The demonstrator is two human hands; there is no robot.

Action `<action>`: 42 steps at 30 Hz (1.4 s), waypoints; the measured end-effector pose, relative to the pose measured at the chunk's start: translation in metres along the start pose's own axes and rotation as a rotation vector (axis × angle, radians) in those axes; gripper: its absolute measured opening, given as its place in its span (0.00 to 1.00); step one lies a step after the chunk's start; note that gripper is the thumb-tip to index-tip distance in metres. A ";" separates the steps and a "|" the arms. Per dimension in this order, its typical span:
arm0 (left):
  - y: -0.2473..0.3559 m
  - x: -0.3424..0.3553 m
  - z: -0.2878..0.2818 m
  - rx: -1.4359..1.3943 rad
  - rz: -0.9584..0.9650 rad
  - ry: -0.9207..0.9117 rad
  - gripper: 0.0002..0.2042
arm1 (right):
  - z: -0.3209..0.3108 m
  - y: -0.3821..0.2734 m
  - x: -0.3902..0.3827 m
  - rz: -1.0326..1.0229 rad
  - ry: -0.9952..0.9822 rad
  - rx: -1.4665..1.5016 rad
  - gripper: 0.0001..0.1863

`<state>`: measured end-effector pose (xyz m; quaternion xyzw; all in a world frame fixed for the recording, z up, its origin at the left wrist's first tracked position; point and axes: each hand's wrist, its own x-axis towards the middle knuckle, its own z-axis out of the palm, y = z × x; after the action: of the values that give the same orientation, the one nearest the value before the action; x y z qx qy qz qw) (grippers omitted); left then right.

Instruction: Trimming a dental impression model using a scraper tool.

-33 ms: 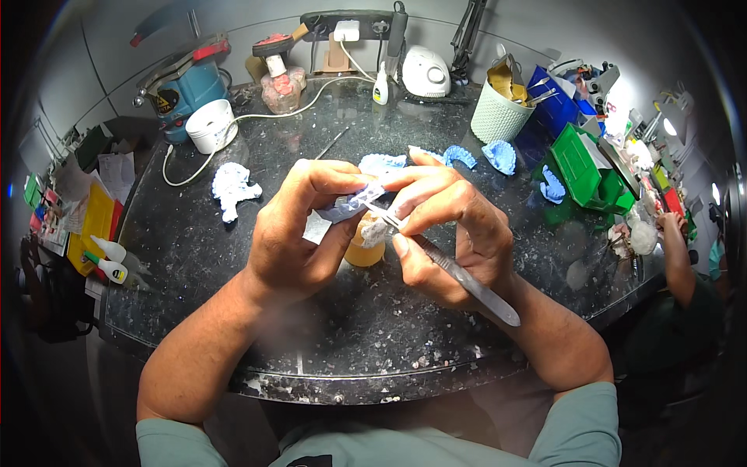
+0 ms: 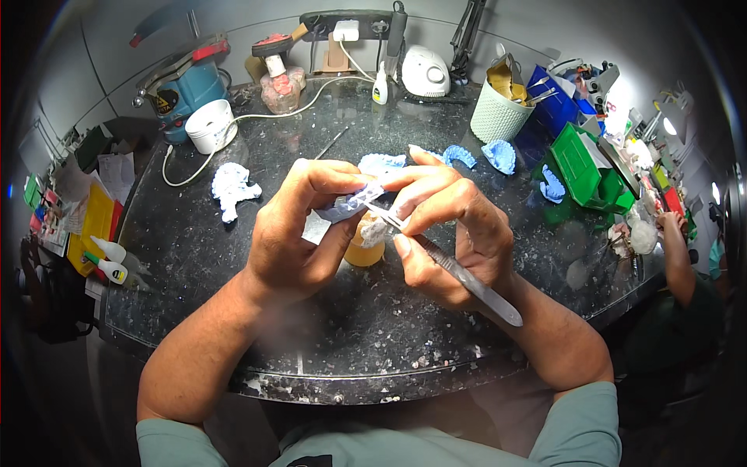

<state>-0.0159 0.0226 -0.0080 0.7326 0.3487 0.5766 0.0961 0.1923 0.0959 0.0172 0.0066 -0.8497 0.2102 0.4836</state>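
My left hand point(image 2: 292, 226) pinches a pale blue dental impression piece point(image 2: 342, 208) between thumb and fingers; part of it is hidden by the fingers. My right hand point(image 2: 459, 226) grips a scalpel point(image 2: 475, 285) by its ribbed metal handle, whose butt points toward me on the right. The scalpel's front end meets the impression piece, and some right fingertips also touch that piece. Just below stands an amber cup point(image 2: 363, 255) with a whitish clump at its top. Behind my hands lies another blue impression point(image 2: 381, 163).
More blue impressions point(image 2: 498, 157) lie at the back, right and left. A thin tool point(image 2: 332, 143), a white cable point(image 2: 288, 111) and a glue bottle point(image 2: 380, 84) are farther back. A pale green bin point(image 2: 498, 109) and green tray point(image 2: 583, 175) stand right; another person's arm point(image 2: 678, 261) shows beyond.
The butt of the scalpel has shifted very slightly to the right and toward me. Both hands keep their holds in nearly the same place.
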 end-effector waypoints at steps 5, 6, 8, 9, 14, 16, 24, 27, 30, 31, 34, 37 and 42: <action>0.002 0.001 0.001 -0.016 -0.019 -0.001 0.19 | 0.005 -0.003 0.002 0.059 0.071 -0.019 0.13; 0.001 0.001 0.001 -0.031 -0.037 -0.005 0.19 | 0.004 -0.002 0.002 0.060 0.070 -0.020 0.13; 0.002 0.001 0.002 -0.042 -0.057 -0.009 0.19 | 0.002 -0.001 0.002 0.037 0.027 -0.047 0.12; 0.003 0.001 0.004 -0.071 -0.084 0.003 0.19 | 0.001 0.000 0.002 0.036 0.027 -0.046 0.12; 0.009 0.004 0.002 -0.152 -0.212 -0.025 0.14 | 0.002 0.004 -0.002 0.295 0.198 0.151 0.09; 0.009 0.004 0.004 -0.168 -0.232 -0.010 0.14 | 0.005 0.006 -0.001 0.382 0.251 0.235 0.08; 0.006 0.001 0.007 -0.185 -0.252 0.101 0.15 | 0.001 0.005 -0.002 0.734 0.193 0.387 0.21; 0.004 0.001 0.005 -0.137 -0.231 0.046 0.16 | 0.009 0.011 -0.006 0.592 0.171 0.391 0.20; 0.005 0.003 0.002 -0.123 -0.254 0.009 0.16 | 0.013 0.016 -0.008 0.575 0.157 0.377 0.17; 0.006 0.004 0.001 -0.123 -0.256 0.011 0.16 | 0.013 0.017 -0.008 0.592 0.130 0.375 0.16; 0.003 0.006 -0.001 -0.016 -0.315 0.016 0.16 | 0.013 0.013 -0.008 0.623 0.125 0.336 0.15; 0.006 0.012 -0.007 0.100 -0.371 -0.125 0.19 | 0.013 0.016 -0.011 0.588 0.089 0.320 0.14; -0.005 0.015 -0.019 0.176 -0.591 -0.306 0.25 | 0.014 0.017 -0.014 0.522 0.068 0.224 0.13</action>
<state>-0.0341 0.0306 0.0073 0.6834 0.5759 0.3748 0.2466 0.1850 0.1036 -0.0067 -0.1660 -0.7776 0.4202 0.4374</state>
